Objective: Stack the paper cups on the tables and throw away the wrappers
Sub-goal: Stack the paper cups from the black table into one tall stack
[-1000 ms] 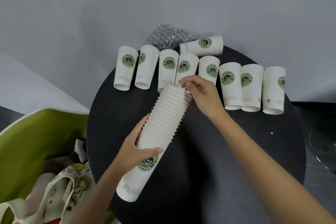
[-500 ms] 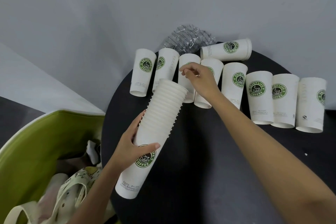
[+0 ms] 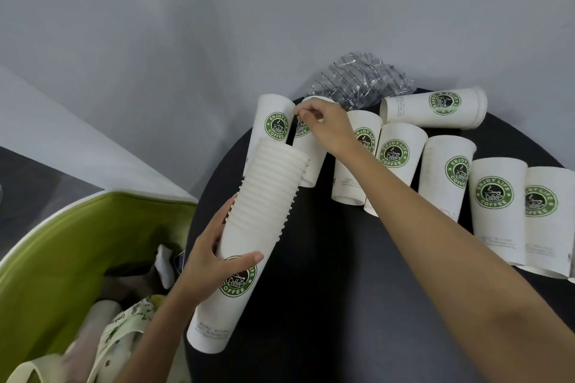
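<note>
One cup [image 3: 314, 168], top edge between right fingers [image 3: 306, 111]

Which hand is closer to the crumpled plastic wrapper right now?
Right. The right hand grips an upturned cup just in front of the wrapper; the left hand holds the cup stack much nearer the person, to the wrapper's left.

My right hand [image 3: 326, 127] covers the far end and half the logo of the 2nd cup [image 3: 312, 162]. The stack [image 3: 258, 218] hides the 1st cup's [image 3: 273, 112] near half. The picture's right edge cuts the last cup [image 3: 550, 227]. The cups' small print is unreadable.
</note>
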Demonstrator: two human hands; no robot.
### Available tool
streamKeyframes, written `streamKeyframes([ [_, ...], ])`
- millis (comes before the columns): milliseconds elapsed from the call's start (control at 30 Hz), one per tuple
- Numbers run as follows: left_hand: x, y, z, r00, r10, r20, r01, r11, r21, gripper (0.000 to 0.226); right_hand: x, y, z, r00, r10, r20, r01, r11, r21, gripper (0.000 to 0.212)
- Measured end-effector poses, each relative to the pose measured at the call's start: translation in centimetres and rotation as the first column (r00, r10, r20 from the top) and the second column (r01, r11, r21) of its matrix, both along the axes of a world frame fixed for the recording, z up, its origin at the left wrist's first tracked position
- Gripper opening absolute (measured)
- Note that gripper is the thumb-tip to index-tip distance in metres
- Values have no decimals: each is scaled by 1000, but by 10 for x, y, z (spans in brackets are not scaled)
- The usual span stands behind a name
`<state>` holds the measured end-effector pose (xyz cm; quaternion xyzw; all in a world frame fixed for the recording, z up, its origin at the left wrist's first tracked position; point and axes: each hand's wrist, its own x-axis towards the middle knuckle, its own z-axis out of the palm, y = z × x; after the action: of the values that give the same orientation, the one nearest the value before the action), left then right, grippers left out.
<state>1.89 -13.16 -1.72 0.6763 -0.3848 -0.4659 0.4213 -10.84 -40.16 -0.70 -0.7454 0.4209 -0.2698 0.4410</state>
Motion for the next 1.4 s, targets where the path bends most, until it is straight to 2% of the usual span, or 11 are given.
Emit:
streamKeyframes([
  [400,23,-12,-10,999,27,21,-27,1000,-6,91,53,-38,4,988,59,-142,-72,993,-93,20],
  [567,26,-16,-13,1000,13,3,-13,1000,-17,94,64,-43,0,955,166,-247,-173,985,-4,22],
  [700,26,-16,-14,1000,4,22,-3,1000,-24,93,67,-46,-6,944,166,-286,-178,984,-17,21],
  [933,26,-7,-12,1000,11,-6,-11,999,-31,94,70,-40,9,971,153,-182,-156,988,0,29],
  [1133,23,-1,-8,1000,6,-1,-6,999,-34,97,65,-28,27,989,142,-42,-143,989,-22,26],
  [1400,17,9,-1,997,-8,73,10,1000,-24,94,26,-28,64,987,-50,153,77,982,-175,24],
])
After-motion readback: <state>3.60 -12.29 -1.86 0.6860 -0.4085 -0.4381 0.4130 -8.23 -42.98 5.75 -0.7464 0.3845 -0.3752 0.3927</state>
